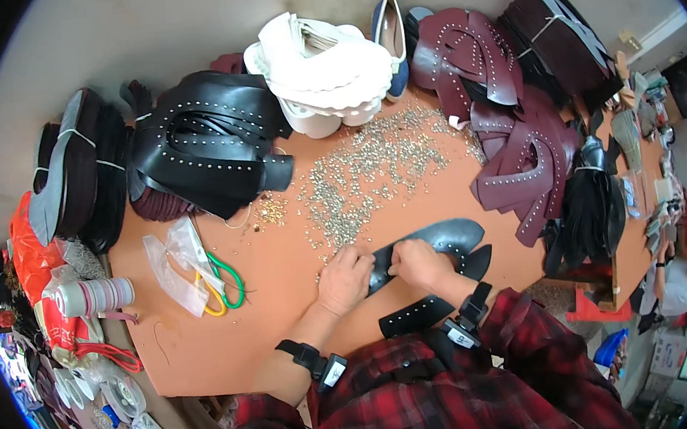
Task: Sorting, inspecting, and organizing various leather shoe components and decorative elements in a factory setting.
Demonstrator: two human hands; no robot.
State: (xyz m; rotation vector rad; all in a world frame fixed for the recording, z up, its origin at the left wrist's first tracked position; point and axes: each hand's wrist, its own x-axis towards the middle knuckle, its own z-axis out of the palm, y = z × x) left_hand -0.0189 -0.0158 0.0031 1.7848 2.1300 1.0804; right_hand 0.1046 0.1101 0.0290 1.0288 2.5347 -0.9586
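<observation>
A curved black leather shoe upper with a line of metal studs lies across the table's near edge, in front of my body. My left hand is closed at its left end, fingertips pinched together against the leather. Over the upper's middle, my right hand has curled fingers gripping it, and the fingertips of both hands are close together. Whether a small stud sits between any fingers is hidden. A studded strap end of the black leather extends below my right hand.
Loose metal studs spread over the tabletop beyond my hands. Green-and-yellow-handled scissors lie with clear plastic at left. Stacked black uppers, white pieces, maroon uppers and a shoe line the back and right.
</observation>
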